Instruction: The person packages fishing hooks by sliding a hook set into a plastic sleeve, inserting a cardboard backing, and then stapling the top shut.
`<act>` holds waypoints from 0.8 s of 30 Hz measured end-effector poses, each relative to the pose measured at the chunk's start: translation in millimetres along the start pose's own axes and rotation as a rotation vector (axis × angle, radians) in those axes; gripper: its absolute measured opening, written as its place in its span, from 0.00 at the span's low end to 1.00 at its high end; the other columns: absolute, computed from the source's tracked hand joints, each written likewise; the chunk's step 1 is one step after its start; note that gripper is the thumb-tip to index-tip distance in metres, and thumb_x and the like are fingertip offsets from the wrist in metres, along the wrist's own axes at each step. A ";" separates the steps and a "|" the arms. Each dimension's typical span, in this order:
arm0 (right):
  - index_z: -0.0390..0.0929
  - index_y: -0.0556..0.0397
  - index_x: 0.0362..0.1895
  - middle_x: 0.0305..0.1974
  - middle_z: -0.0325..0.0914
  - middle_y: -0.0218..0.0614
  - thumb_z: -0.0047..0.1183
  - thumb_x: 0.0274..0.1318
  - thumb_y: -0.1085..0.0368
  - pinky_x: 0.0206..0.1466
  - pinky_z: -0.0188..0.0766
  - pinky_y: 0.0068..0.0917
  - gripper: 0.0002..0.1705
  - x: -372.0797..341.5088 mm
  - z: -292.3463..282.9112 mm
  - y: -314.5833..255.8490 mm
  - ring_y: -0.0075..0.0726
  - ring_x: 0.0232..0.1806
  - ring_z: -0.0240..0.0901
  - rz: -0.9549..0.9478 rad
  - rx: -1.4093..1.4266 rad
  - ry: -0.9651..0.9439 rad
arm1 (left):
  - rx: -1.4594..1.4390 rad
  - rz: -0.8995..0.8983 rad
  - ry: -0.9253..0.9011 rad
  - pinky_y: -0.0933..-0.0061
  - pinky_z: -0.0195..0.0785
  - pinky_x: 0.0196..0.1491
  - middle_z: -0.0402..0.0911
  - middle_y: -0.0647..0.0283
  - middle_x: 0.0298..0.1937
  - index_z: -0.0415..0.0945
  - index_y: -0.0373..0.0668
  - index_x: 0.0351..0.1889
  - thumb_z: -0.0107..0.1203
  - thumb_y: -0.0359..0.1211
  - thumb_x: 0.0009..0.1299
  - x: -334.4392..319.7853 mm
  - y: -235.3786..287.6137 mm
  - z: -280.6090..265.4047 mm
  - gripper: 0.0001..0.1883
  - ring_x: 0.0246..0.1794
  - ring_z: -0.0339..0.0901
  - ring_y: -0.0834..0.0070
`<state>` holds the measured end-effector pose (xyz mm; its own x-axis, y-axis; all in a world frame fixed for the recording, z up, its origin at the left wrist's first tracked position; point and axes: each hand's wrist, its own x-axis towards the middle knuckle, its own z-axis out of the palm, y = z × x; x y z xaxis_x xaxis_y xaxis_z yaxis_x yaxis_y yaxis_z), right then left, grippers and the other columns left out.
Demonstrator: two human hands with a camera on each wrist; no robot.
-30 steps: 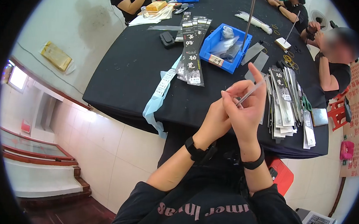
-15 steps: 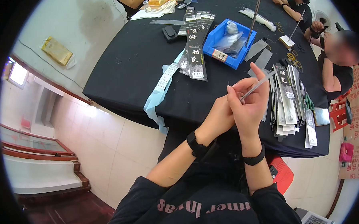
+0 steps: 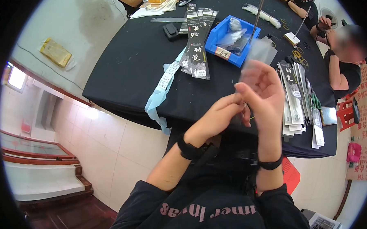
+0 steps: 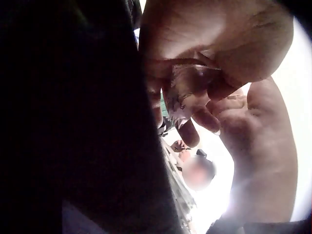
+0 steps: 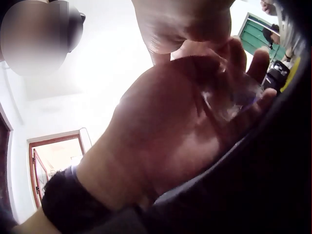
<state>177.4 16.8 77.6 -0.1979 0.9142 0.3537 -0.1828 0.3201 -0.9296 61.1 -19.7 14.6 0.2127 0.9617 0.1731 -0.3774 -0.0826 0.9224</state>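
Both hands are raised together over the near table edge. The left hand [image 3: 218,118] pinches the lower end of a piece of clear plastic film [image 4: 183,95] between thumb and fingers, its other fingers bent beneath. Beside it, the right hand [image 3: 268,91] is blurred, with thumb apart and fingers loosely extended. The film lies along that hand's palm and fingers, creased and shiny in the right wrist view. Its upper part blurs into the background in the head view.
A blue bin [image 3: 213,48] with clear bags stands ahead. Black printed sleeves [image 3: 200,54] lie left of it, near a light-blue label strip [image 3: 162,91]. At right are a pile of packs [image 3: 292,99] and green-handled scissors [image 3: 316,102]. Another person [image 3: 336,76] sits at right.
The narrow clear strip that stuck out past the right hand has become a blurred, wider film. The right hand has risen and its fingers have spread; the left has shifted slightly left.
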 end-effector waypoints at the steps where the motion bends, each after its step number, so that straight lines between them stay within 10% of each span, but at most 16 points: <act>1: 0.70 0.61 0.53 0.45 0.77 0.39 0.65 0.46 0.72 0.43 0.72 0.19 0.28 3.7 -9.7 -6.8 0.24 0.40 0.75 0.158 0.116 -0.078 | -0.163 -0.138 -0.069 0.72 0.71 0.43 0.78 0.60 0.33 0.71 0.31 0.53 0.39 0.29 0.73 -2.3 9.9 -3.9 0.16 0.37 0.78 0.73; 7: 0.60 0.61 0.66 0.50 0.76 0.45 0.49 0.62 0.49 0.54 0.73 0.31 0.37 26.2 -25.2 6.6 0.38 0.50 0.76 0.373 0.580 -0.508 | -0.413 -0.414 -0.211 0.65 0.72 0.47 0.76 0.58 0.29 0.68 0.27 0.55 0.37 0.27 0.70 -10.3 30.1 -1.7 0.18 0.33 0.79 0.64; 12: 0.58 0.62 0.66 0.39 0.76 0.34 0.51 0.61 0.53 0.49 0.73 0.28 0.36 27.8 -21.6 13.3 0.31 0.43 0.75 0.518 0.678 -0.480 | -0.480 -0.426 -0.286 0.64 0.73 0.47 0.76 0.55 0.33 0.65 0.27 0.57 0.37 0.29 0.70 -11.9 19.6 -0.4 0.20 0.35 0.79 0.62; 15: 0.63 0.57 0.58 0.28 0.58 0.23 0.52 0.59 0.64 0.38 0.65 0.20 0.24 28.7 -11.8 5.8 0.18 0.28 0.56 0.543 0.667 -0.364 | -0.525 -0.461 -0.278 0.61 0.73 0.49 0.77 0.53 0.37 0.63 0.26 0.60 0.37 0.30 0.69 -12.0 17.8 -2.2 0.23 0.39 0.79 0.61; 24: 0.68 0.56 0.50 0.26 0.62 0.22 0.56 0.55 0.68 0.33 0.62 0.20 0.19 37.6 -21.5 23.4 0.17 0.26 0.56 0.524 0.842 -0.391 | -0.534 -0.442 -0.330 0.59 0.73 0.55 0.77 0.49 0.45 0.57 0.26 0.65 0.41 0.26 0.62 -12.8 20.6 -2.0 0.30 0.47 0.78 0.61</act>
<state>186.4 64.0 66.9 -0.7132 0.6966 0.0785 -0.5624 -0.5017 -0.6573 48.8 -33.3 30.6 0.6716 0.7409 -0.0019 -0.5606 0.5099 0.6524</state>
